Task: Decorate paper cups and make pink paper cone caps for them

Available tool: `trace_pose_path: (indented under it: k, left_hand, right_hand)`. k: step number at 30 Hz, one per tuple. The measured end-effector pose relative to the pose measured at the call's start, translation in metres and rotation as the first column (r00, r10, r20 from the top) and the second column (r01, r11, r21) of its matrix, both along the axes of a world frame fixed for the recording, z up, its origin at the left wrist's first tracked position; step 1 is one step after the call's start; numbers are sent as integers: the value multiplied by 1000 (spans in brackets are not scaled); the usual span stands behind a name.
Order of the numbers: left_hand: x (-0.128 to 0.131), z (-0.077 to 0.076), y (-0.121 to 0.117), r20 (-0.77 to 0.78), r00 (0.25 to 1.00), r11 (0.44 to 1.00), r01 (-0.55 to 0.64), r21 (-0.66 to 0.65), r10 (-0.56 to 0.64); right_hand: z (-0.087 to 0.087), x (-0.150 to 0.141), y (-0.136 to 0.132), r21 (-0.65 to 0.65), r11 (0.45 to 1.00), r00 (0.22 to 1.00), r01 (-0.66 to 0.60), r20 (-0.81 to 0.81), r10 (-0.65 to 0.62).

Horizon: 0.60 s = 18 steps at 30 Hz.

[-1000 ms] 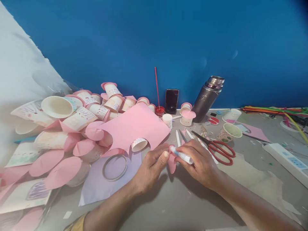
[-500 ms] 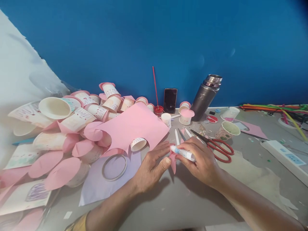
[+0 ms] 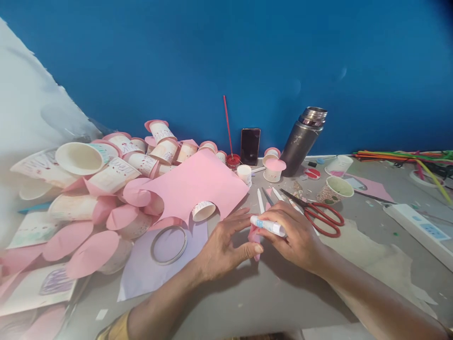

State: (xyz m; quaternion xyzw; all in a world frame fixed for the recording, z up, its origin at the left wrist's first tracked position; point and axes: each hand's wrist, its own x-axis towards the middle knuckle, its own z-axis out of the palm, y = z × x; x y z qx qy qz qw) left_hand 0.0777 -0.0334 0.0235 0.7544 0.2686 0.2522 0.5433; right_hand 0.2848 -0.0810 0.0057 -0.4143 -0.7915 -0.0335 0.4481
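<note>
My right hand (image 3: 300, 238) grips a white glue stick (image 3: 269, 225) with a blue label, tilted so its tip points left over a small pink paper piece (image 3: 254, 234). That piece sits between my two hands, partly hidden by fingers. My left hand (image 3: 220, 249) holds it, the thumb lying across its lower part. Just beyond my right hand lie scissors with red handles (image 3: 323, 219) and a white pen (image 3: 261, 201). Beyond my left hand is a large pink sheet (image 3: 198, 182) with curved cut-outs, a small paper cup (image 3: 204, 211) lying by one of them.
Paper cups with pink discs (image 3: 94, 252) pile up on the left. A grey ring (image 3: 169, 245) rests on a lilac sheet (image 3: 141, 278). At the back stand a phone (image 3: 250, 146) and an open dark flask (image 3: 300, 144). A power strip (image 3: 423, 231) lies at right.
My left thumb has shifted slightly right and down, covering more of the pink paper piece. The glue stick has barely moved.
</note>
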Motion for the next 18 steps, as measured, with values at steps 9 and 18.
trace_pose_path:
  k: [9,18]
  left_hand:
    - [10,-17,-7,34,991,946,-116,-302,132]
    - [-7,-14,15,-188,952,957,-266,-112,242]
  right_hand:
    - [4,10,2,-73,978,958,196,-199,-207]
    - [6,34,18,-447,887,812,115,-472,-344]
